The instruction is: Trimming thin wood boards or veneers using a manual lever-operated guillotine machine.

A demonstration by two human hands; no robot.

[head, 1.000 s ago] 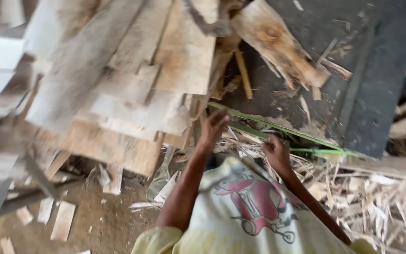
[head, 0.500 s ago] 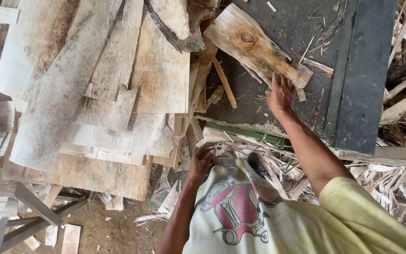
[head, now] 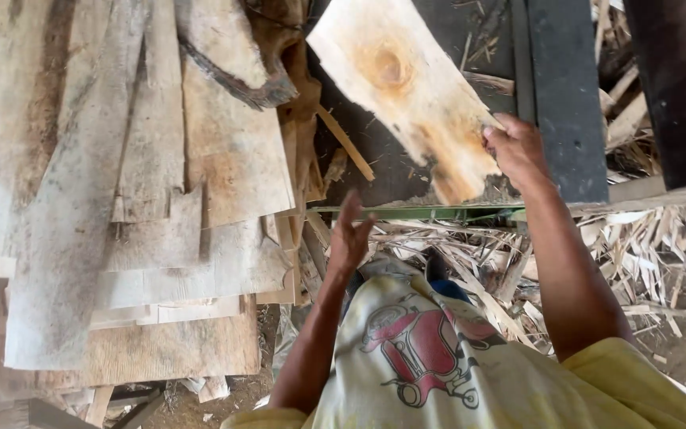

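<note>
Right hand [head: 518,147] gripping knotted wood slab [head: 406,87] edge, left hand [head: 351,234] open, fingers spread, touching nothing

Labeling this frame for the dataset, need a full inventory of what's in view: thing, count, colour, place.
Knotted pale wooden offcut board: one, tan with orange knot, lifted over the table, right hand on its near end.
Dark metal work table: one, black, top right.
Green table edge strip: one, green, near edge of table.
Stacked rough wooden planks: many, grey-brown, left.
Wood splinters and shavings: a heap, pale straw, floor at right.
Yellow printed shirt: one, yellow with red print, bottom.
Left hand: one, open, empty, near the plank stack.
Right hand: one, gripping the board.
</note>
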